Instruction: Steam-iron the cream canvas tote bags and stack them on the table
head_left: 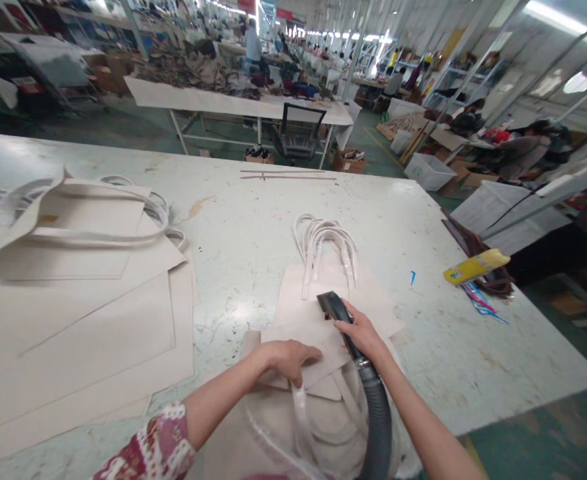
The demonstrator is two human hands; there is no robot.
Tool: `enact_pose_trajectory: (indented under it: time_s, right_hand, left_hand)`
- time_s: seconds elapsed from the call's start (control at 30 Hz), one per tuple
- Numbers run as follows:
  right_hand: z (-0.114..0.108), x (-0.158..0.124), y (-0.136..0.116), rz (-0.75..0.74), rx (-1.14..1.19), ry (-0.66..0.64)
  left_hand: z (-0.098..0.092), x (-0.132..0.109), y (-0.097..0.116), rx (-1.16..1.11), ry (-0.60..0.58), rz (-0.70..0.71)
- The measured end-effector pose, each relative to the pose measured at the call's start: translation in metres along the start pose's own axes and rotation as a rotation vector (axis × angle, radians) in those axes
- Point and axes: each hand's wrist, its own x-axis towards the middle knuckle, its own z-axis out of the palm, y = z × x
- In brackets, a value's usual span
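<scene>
1. At the near side of a long pale worktable with a scuffed top [223, 247], the right hand [362, 333] is gripping a black flat-mouthed plastic nozzle [344, 321], its fingers closing around the neck.
2. From that nozzle, a dark grey ribbed hose [377, 413] is running down towards the person's body.
3. The nozzle's mouth is pointing away from the person, lying over flat beige bag pieces [293, 293]; whether it is touching them, I cannot tell.
4. The left hand [290, 360], below a red-and-white patterned sleeve [160, 440], is resting on the near beige layers with fingers extending towards the nozzle. Its thumb is pointing down beside a pale looped strap [300, 417]; whether it is pinching anything, I cannot tell.
5. Beyond the hands, a bundle of whitish curved handles [328, 233] is lying on the far end of the bag pieces.
6. To the left, a broad stack of beige panels [88, 347] is covering part of the table.
7. Towards the right edge, a yellow cylindrical container [476, 267] is lying tilted on dark brown strips [498, 285].
</scene>
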Motion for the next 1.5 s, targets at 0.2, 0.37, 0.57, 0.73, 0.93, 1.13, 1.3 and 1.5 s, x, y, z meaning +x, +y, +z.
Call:
enact_pose_trajectory:
  time_s: [0.2,0.37,0.57,0.73,0.93,1.13,1.3,1.5]
  right_hand:
    - [0.039,0.048,-0.021,-0.013,-0.047,-0.068]
    - [0.035,0.066,-0.034,0.011,-0.074,-0.114]
    - [0.036,0.077,-0.043,0.044,-0.059,-0.181]
    - [0.051,0.068,-0.029,0.03,-0.041,-0.076]
    - [0.017,0.018,0.011,0.099,0.063,0.124]
    - [-0.04,0.02,0.032,0.25,0.226,0.239]
    - [-0.062,0.048,0.038,0.234,0.261,0.187]
    - [-0.062,0.043,0.038,0.204,0.241,0.178]
  left_hand:
    - [-0.006,0.053,-0.026,0.033,0.411,-0.471]
    - [0.032,0.055,-0.04,0.228,0.512,-0.373]
    - [0.044,0.055,-0.051,0.248,0.554,-0.313]
    - [0.032,0.055,-0.05,0.128,0.639,-0.344]
    - [0.015,0.074,-0.053,0.088,0.756,-0.527]
    - [-0.006,0.119,-0.058,0.151,0.87,-0.634]
    - [-0.003,0.134,-0.065,0.113,0.948,-0.577]
    - [-0.002,0.135,-0.071,0.096,1.009,-0.474]
